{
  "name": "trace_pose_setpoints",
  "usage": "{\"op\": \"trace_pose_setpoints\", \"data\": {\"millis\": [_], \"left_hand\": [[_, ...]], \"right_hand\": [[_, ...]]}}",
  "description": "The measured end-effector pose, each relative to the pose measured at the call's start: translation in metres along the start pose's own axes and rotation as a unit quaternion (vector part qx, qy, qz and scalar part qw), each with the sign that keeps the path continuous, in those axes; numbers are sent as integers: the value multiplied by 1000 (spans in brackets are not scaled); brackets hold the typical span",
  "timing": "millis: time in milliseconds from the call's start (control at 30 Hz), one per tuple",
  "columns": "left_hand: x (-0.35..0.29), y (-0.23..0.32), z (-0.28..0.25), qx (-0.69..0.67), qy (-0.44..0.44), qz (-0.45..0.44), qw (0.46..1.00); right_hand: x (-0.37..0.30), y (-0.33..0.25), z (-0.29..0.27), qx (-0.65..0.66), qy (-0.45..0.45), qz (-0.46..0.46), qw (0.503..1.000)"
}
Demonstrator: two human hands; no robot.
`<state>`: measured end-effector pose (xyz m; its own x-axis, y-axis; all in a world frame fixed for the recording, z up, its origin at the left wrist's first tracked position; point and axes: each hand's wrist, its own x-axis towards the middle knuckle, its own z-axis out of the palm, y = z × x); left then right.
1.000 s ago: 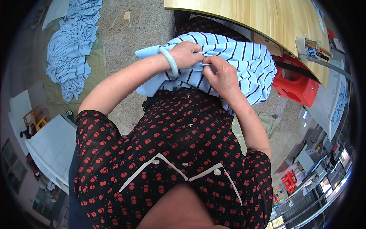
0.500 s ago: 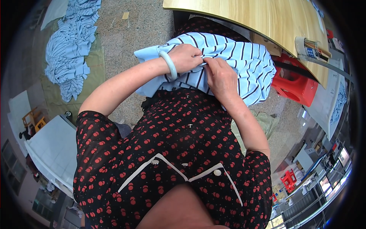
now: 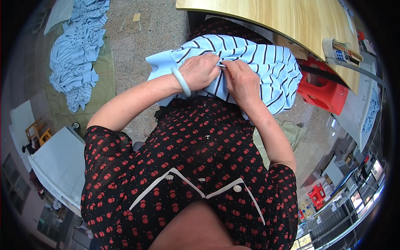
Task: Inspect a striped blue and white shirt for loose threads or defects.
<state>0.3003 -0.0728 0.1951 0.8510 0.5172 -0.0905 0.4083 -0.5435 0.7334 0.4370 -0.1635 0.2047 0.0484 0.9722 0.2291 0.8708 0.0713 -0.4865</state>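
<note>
A light blue garment with dark stripes (image 3: 273,62) lies bunched across my lap. My left hand (image 3: 201,71), with a pale bangle (image 3: 181,82) on its wrist, is closed on a fold of the fabric. Close beside it, my right hand (image 3: 243,82) pinches the same raised fold between thumb and fingers. The fingertips of both hands nearly meet there. Whether anything small is held besides the cloth is hidden by the fingers.
A wooden table (image 3: 266,14) stands ahead to the right, with a cup of tools (image 3: 339,52) at its edge. A red plastic stool (image 3: 323,93) is below it. Striped garments (image 3: 77,54) lie heaped on a green cloth (image 3: 106,73) on the floor at left.
My left hand has turned slightly and its wrist has dropped a little toward me. My right hand stays at the fold with only a slight shift.
</note>
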Motion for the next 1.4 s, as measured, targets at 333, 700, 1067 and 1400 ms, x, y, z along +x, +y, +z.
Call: {"op": "trace_pose_setpoints", "data": {"millis": [333, 700, 1067, 1400], "left_hand": [[-2, -3, 5, 11, 31, 20, 999], [-2, -10, -2, -14, 18, 50, 999], [0, -10, -41, -205, -166, 9, 965], [-3, -16, -33, -165, -187, -28, 968]], "right_hand": [[-5, 1, 6, 54, -17, 21, 998], [-6, 2, 14, 70, 14, -2, 997], [13, 1, -17, 303, -148, 191, 922], [11, -1, -11, 317, -185, 230, 901]]}}
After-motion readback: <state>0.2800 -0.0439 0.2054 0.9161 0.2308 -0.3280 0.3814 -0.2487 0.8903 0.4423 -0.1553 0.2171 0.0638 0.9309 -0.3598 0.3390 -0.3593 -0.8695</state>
